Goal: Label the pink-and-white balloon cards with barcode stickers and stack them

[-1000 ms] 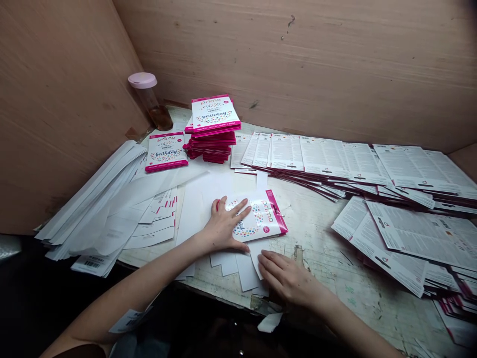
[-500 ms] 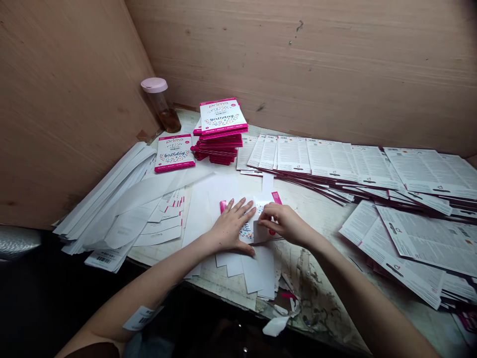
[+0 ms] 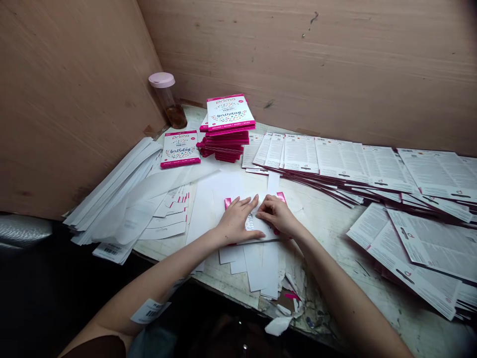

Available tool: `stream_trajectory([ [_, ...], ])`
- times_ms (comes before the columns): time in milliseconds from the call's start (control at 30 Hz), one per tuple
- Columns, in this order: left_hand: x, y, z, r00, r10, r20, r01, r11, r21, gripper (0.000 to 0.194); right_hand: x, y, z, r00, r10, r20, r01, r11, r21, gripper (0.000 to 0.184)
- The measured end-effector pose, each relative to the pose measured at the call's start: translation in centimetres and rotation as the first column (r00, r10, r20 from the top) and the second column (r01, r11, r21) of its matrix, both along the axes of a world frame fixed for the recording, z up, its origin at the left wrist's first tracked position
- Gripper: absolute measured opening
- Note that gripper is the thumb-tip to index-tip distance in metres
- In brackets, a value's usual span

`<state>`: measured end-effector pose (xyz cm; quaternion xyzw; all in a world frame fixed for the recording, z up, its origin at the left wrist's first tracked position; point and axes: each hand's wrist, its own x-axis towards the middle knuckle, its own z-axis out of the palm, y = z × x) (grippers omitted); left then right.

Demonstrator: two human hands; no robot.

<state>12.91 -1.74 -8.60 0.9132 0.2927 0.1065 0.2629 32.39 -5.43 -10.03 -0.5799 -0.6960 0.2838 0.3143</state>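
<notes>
On the paper-strewn bench [image 3: 331,238], a stack of pink-edged Prima birthday packets [image 3: 227,132] stands toward the back, with more loose above it, while fanned printed leaflets [image 3: 341,161] cover the right side, unpacked-looking. One packet [image 3: 250,223] lies between the hands on white sheets [image 3: 223,196], mostly hidden. The left hand [image 3: 236,221] rests spread open over it; the right hand's [image 3: 278,215] fingers bend onto it, any grip unclear.
</notes>
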Motion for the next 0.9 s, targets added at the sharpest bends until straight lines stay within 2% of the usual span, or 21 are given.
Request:
stream_trajectory([
  [67, 0.4, -0.2, 0.0, 0.999, 0.045, 0.007, -0.045, 0.999, -0.003, 0.101, -0.1, -0.2, 0.0, 1.000, -0.019, 0.005, 0.019, 1.000, 0.000, 0.013],
  [133, 0.7, -0.3, -0.2, 0.997, 0.075, 0.013, -0.075, 0.997, 0.000, 0.098, -0.9, -0.9, 0.6, 0.995, -0.097, 0.016, 0.096, 0.994, 0.049, 0.011],
  [200, 1.0, -0.2, -0.4, 0.996, 0.087, 0.021, -0.087, 0.996, -0.004, 0.095, -2.9, -2.0, 2.0, 0.986, -0.163, 0.013, 0.159, 0.972, 0.170, 0.008],
  [233, 1.0, -0.2, -0.5, 0.996, 0.085, 0.022, -0.085, 0.996, -0.013, 0.094, -4.3, -2.7, 3.0, 0.990, -0.138, -0.003, 0.135, 0.961, 0.241, 0.006],
  [300, 1.0, -0.1, -0.6, 0.997, 0.076, 0.018, -0.075, 0.997, -0.033, 0.094, -7.7, -4.2, 4.9, 0.996, 0.090, -0.022, -0.077, 0.937, 0.342, 0.006],
  [367, 0.9, 0.0, -0.5, 0.998, 0.067, 0.014, -0.067, 0.997, -0.047, 0.100, -11.1, -5.5, 6.3, 0.932, 0.361, 0.021, -0.341, 0.859, 0.382, 0.016],
  [400, 0.8, 0.0, -0.5, 0.998, 0.067, 0.016, -0.067, 0.997, -0.048, 0.104, -12.5, -6.1, 6.7, 0.895, 0.443, 0.062, -0.430, 0.814, 0.391, 0.020],
  [433, 0.7, 0.0, -0.4, 0.997, 0.071, 0.024, -0.070, 0.996, -0.049, 0.106, -13.7, -6.7, 6.7, 0.873, 0.478, 0.103, -0.476, 0.784, 0.399, 0.020],
  [533, 0.6, -0.1, -0.4, 0.996, 0.075, 0.047, -0.072, 0.996, -0.059, 0.108, -15.6, -8.7, 5.4, 0.877, 0.448, 0.175, -0.475, 0.750, 0.460, 0.011],
  [633, 0.5, -0.1, -0.4, 0.995, 0.079, 0.064, -0.076, 0.996, -0.055, 0.107, -15.6, -11.8, 3.6, 0.865, 0.445, 0.232, -0.494, 0.675, 0.548, 0.014],
  [700, 0.5, -0.1, -0.4, 0.994, 0.080, 0.068, -0.077, 0.996, -0.054, 0.107, -15.0, -13.9, 3.2, 0.827, 0.495, 0.266, -0.549, 0.610, 0.571, 0.014],
  [733, 0.4, -0.1, -0.4, 0.994, 0.082, 0.070, -0.078, 0.995, -0.054, 0.106, -14.5, -14.5, 3.3, 0.811, 0.529, 0.250, -0.568, 0.612, 0.550, 0.013],
  [767, 0.4, 0.0, -0.4, 0.994, 0.084, 0.073, -0.080, 0.995, -0.054, 0.106, -13.7, -14.7, 3.7, 0.812, 0.551, 0.193, -0.563, 0.652, 0.507, 0.012],
  [833, 0.3, 0.0, -0.5, 0.993, 0.084, 0.080, -0.080, 0.995, -0.055, 0.105, -11.2, -13.6, 4.6, 0.871, 0.491, -0.009, -0.453, 0.810, 0.372, 0.010],
  [867, 0.3, 0.0, -0.5, 0.993, 0.083, 0.084, -0.079, 0.995, -0.056, 0.104, -9.5, -12.2, 4.9, 0.914, 0.392, -0.107, -0.349, 0.892, 0.287, 0.010],
  [900, 0.3, 0.0, -0.5, 0.993, 0.084, 0.087, -0.079, 0.995, -0.057, 0.103, -7.6, -10.5, 5.1, 0.948, 0.269, -0.170, -0.232, 0.950, 0.209, 0.011],
])
